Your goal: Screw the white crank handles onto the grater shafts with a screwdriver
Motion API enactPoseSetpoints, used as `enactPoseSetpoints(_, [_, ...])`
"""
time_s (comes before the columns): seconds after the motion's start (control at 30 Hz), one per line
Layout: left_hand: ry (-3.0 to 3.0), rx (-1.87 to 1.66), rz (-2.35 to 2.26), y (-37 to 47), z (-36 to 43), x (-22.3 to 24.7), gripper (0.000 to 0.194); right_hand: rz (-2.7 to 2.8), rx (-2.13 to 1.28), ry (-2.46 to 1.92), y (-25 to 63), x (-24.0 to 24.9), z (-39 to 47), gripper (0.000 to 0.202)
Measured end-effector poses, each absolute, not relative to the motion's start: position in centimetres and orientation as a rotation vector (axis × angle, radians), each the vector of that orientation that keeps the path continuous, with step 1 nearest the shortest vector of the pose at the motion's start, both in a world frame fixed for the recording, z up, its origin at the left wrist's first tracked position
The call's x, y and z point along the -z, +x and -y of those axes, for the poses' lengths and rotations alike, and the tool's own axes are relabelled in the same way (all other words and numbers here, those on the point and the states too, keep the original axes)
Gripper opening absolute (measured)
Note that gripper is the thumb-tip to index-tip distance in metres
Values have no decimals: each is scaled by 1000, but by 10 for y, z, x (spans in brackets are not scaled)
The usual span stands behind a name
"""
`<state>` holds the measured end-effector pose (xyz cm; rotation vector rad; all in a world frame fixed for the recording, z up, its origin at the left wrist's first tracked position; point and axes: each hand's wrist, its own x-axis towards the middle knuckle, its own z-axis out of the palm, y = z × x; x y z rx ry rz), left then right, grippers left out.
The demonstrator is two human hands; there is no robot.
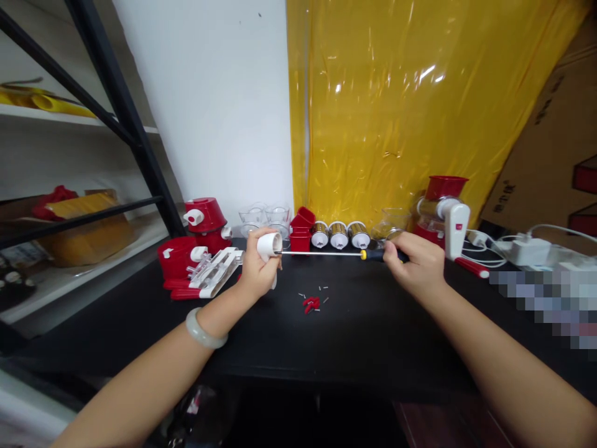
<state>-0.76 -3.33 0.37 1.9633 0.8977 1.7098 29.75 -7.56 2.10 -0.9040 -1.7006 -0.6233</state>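
Observation:
My left hand (258, 274) is closed around a white plastic part with a round, hollow end (269, 246). My right hand (417, 264) grips the dark handle of a long screwdriver (326, 253), which has a yellow collar. Its thin metal shaft lies level between my hands, and the tip meets the white part at its round end; whether it sits in a screw cannot be seen. Below the shaft, small red pieces (311, 303) and several tiny metal pins or screws (326, 300) lie on the black table (364, 348).
Red housings (205, 214) and white crank-like parts (219, 274) stand left. Behind are clear cups (278, 218), red hoppers (301, 239) and patterned drums (338, 235). An assembled red-and-white grater (456, 227) and white cables with adapters (529, 251) are right. A black-framed shelf (125, 124) rises left.

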Motion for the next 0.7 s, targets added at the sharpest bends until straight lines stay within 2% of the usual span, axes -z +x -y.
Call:
enactPoseSetpoints(0.47, [1727,-1344,-915,-7,35,-18,44,1714,871,-703,305,-14,83,9])
enactPoseSetpoints(0.57, [1705,-1285,-875,-5,35,-20,43,1606,683,-724,296,-17,83,10])
enactPoseSetpoints(0.7, [1829,-1475,-800,-5,33,-13,41,1396,164,-901,292,-16,68,21])
